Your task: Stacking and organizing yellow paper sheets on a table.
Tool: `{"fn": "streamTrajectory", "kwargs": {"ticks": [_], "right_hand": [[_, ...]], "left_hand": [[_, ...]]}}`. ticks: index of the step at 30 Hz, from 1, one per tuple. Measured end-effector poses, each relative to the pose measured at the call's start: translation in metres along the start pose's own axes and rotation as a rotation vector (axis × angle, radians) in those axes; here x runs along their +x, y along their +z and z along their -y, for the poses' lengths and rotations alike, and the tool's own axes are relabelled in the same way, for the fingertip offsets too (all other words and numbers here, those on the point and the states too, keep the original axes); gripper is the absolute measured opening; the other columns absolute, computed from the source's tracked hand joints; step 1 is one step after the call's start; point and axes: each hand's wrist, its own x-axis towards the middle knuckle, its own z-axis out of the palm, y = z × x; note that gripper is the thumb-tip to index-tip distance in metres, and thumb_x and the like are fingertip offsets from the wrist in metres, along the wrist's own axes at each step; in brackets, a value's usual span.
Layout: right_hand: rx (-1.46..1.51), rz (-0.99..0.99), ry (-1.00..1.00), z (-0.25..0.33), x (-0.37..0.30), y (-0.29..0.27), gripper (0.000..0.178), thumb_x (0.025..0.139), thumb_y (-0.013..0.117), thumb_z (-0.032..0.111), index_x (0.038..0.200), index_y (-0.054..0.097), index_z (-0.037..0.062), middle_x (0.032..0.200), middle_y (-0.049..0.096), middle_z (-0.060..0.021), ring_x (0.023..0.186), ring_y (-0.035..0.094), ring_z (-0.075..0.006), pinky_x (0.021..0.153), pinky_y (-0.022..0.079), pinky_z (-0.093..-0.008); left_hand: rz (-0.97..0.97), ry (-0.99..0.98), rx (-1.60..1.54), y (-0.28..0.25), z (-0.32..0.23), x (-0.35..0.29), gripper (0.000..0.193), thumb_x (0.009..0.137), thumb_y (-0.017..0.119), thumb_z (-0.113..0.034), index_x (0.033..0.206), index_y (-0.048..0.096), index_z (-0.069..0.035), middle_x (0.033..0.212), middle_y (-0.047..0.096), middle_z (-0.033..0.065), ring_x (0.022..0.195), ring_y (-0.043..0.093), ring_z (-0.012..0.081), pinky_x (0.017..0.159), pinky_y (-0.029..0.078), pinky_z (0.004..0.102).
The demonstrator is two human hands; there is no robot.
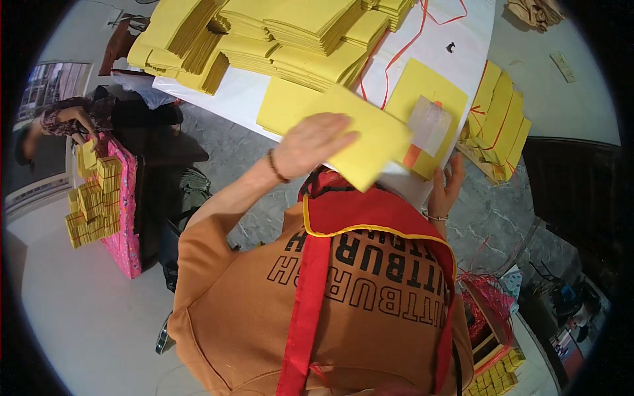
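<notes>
My left hand (317, 142) grips a yellow paper sheet (376, 142) by its left part, fingers on top; the thumb's place is unclear. The sheet is blurred and tilted, and its lower corner hangs past the table edge. Under and behind it lies another flat yellow stack (284, 105). To the right, a yellow paper pile (413, 86) carries a whitish printed slip (429, 125) and an orange patch (412, 157). My right hand (449, 185) is beside that pile's near corner, fingers apart, with nothing visible in it.
Folded yellow paper stacks (297, 26) cover the far left of the white table (462, 33), with red string (403, 53) beside them. Tied yellow bundles (498, 125) stand off its right side. At left, a person (72, 119) handles small yellow bundles (92, 211) on a pink-covered table (125, 251).
</notes>
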Motion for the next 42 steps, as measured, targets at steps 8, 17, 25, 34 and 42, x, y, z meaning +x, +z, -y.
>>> {"fn": "streamTrajectory", "kwargs": {"ticks": [8,17,25,34,42], "right_hand": [[-0.11,0.021,-0.065,-0.003,0.002,0.011,0.041,0.083,0.056,0.009,0.124,0.049,0.0046,0.132,0.042,-0.0136,0.121,0.04,-0.0268,0.097,0.035,-0.0376],[-0.101,0.039,-0.039,-0.013,0.001,0.008,0.031,0.083,0.057,0.007,0.115,0.057,0.0045,0.128,0.045,-0.0112,0.117,0.044,-0.0236,0.096,0.035,-0.0335],[-0.283,0.0,-0.192,-0.005,0.007,0.009,0.027,0.08,0.059,0.008,0.107,0.061,0.0062,0.12,0.052,-0.0111,0.113,0.047,-0.0269,0.097,0.035,-0.0357],[-0.337,0.043,-0.253,-0.007,0.011,0.005,0.026,0.077,0.06,0.006,0.103,0.062,0.0058,0.117,0.053,-0.0128,0.108,0.05,-0.0294,0.092,0.039,-0.0358],[-0.232,0.063,-0.201,-0.006,0.011,0.005,0.027,0.077,0.06,0.006,0.104,0.061,0.0047,0.119,0.05,-0.0138,0.107,0.051,-0.0281,0.09,0.042,-0.0336]], "left_hand": [[0.24,-0.219,0.308,0.014,0.056,-0.084,0.051,0.075,0.049,-0.008,0.125,0.051,-0.019,0.125,0.05,0.009,0.115,0.047,0.0245,0.094,0.039,0.0387],[0.581,-0.465,0.314,0.048,0.043,-0.096,0.077,0.072,0.055,-0.003,0.141,0.025,-0.02,0.145,0.024,0.0136,0.131,0.025,0.0312,0.104,0.022,0.0497],[0.604,-0.418,0.15,0.023,0.045,-0.08,0.085,0.066,0.062,-0.006,0.141,0.022,-0.013,0.146,0.018,0.0165,0.133,0.02,0.0344,0.105,0.019,0.0504],[0.454,-0.272,-0.356,0.045,0.011,0.013,0.05,0.073,0.06,-0.007,0.122,0.05,-0.007,0.122,0.051,0.0124,0.108,0.049,0.0298,0.092,0.038,0.04],[0.234,0.105,-0.157,0.106,-0.014,0.054,0.029,0.077,0.064,-0.021,0.103,0.061,-0.009,0.092,0.059,0.0071,0.089,0.054,0.024,0.077,0.044,0.037]]}}
